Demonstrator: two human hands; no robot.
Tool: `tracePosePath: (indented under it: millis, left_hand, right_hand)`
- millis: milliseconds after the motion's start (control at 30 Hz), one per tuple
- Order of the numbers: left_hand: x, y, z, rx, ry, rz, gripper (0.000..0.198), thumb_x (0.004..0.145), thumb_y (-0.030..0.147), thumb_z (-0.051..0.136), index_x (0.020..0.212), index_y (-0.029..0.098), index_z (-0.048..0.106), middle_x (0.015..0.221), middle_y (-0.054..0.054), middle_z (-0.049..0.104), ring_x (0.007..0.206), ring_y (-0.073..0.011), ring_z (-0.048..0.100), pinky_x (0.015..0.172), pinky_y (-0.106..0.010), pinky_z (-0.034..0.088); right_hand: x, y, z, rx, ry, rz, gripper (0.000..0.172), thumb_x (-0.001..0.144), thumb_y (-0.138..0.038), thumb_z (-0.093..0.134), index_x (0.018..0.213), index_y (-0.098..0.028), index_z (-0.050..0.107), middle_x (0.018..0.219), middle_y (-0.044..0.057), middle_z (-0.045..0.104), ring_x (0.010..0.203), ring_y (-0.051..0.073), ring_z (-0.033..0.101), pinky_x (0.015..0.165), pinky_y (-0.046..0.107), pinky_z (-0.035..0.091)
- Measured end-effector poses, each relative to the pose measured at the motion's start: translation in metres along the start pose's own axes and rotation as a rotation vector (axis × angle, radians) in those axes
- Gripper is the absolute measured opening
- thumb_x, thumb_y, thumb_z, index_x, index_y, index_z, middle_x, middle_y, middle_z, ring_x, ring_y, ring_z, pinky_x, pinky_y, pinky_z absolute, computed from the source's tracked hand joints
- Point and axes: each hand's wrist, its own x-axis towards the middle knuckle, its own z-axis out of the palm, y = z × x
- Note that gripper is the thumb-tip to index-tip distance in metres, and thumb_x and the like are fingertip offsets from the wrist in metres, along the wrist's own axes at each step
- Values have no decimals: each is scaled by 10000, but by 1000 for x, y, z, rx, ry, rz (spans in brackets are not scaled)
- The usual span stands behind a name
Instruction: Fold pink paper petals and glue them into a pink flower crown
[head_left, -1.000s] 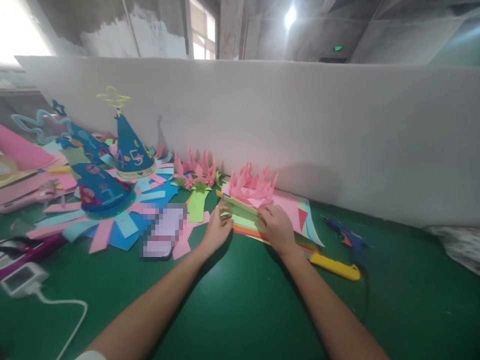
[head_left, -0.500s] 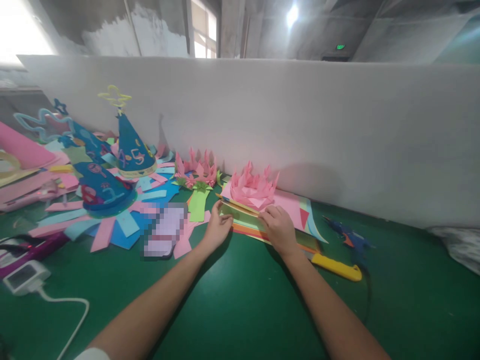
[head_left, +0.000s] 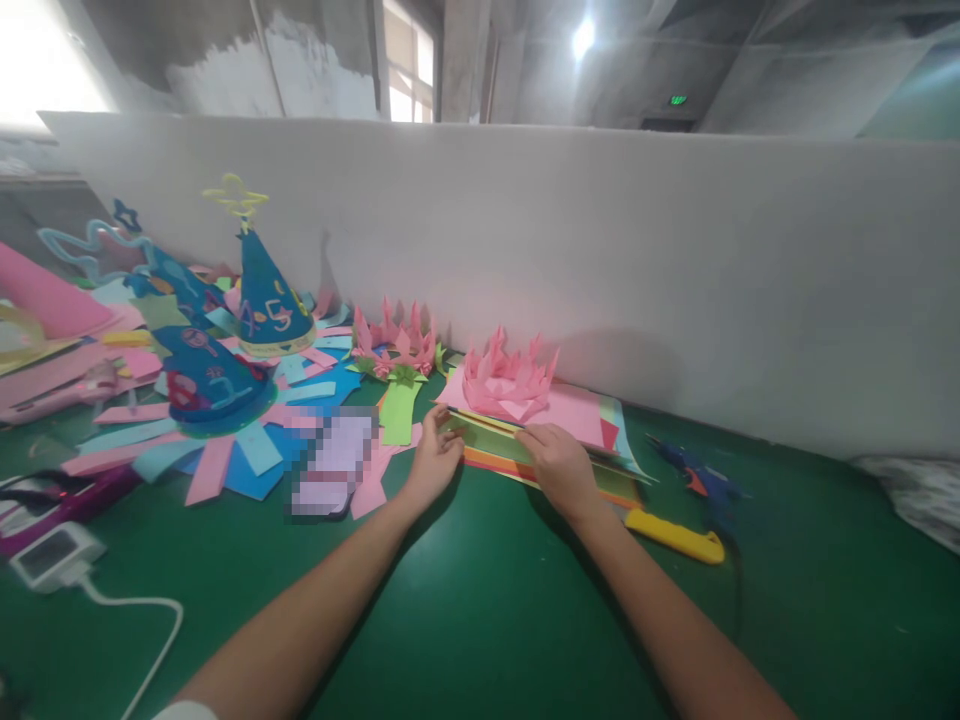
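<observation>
My left hand (head_left: pixel 436 452) pinches the left end of the raised near edge of some coloured paper sheets (head_left: pixel 484 420). Farther right along that same edge, my right hand (head_left: pixel 556 470) grips with thumb and fingers. Beneath the lifted edge an olive-green sheet shows, with orange paper (head_left: pixel 499 464) closest to me. How many sheets each hand holds cannot be made out. A pink paper crown (head_left: pixel 506 380) rests on the pink sheet (head_left: pixel 581 408) just beyond my hands. Partly behind my right wrist lies a yellow-handled utility knife (head_left: pixel 675 535).
A blue glue gun (head_left: pixel 701 475) lies to the right. Left of my hands are a phone (head_left: pixel 334 465), a second pink crown (head_left: pixel 397 345) with green leaves, and blue cone hats (head_left: pixel 274 305) among paper strips. A white panel (head_left: pixel 675 280) stands behind the green table (head_left: pixel 480 620).
The paper under the raised edge looks darker green now, and the yellowish edge between my hands appears thinner. Both hands stay in nearly the same place.
</observation>
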Motion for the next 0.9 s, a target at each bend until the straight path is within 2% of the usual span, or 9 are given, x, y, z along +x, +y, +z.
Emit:
tracePosePath:
  millis: [133,267,433,567,700,800,900]
  left_hand:
    - [-2,3,1,43,-52,32,394,719,42,473,1063,212,386,1130,-70,478,975,-119,570,771,-252,478]
    - [-2,3,0,96,-80,59,431,718,38,454,1110,211,411,1138,-69,499,991,-124,558,751,-239,471]
    - [-1,0,-3,241,-75,91,420,714,44,455,1106,187,503,1114,-62,540,790,-108,563,709,-255,481]
    - [0,-1,-4,272,-71,118,440,715,34,444,1122,185,511,1084,-56,544,741,-109,545,690,-264,487]
    - [-1,2,-3,305,-55,142,449,710,22,441,1121,186,520,1168,-77,459,904,-135,546,779,-289,487]
    - [-2,4,-3,329,-38,168,492,703,22,458,1151,218,510,1235,-75,355,1075,-157,487,883,-310,460]
    - [-3,6,-4,307,-75,168,549,694,15,450,1193,240,482,1287,-70,311,1143,-167,442,953,-337,421]
  right_hand:
    - [-4,1,-2,-9,8,-14,322,787,11,414,971,-115,647,892,111,677,806,206,569,733,315,414]
    - [-7,3,-5,-10,58,-39,329,786,9,424,999,-112,643,930,113,691,834,202,598,757,315,434]
    - [-6,3,-5,-1,83,-82,325,796,8,415,986,-135,637,1020,108,673,945,204,576,825,315,429]
    - [-4,2,-6,-25,56,-42,288,805,0,418,957,-135,623,926,100,667,855,206,558,760,303,429]
    - [-3,4,-8,-27,25,-96,249,833,-31,416,942,-139,613,909,108,640,823,209,522,724,304,412]
    - [-4,7,-8,-45,-11,-186,206,855,-71,434,917,-149,614,918,104,621,805,206,498,708,306,388]
    - [-3,9,-6,-77,-77,-256,164,858,-104,466,852,-154,622,929,100,606,788,203,475,694,310,361]
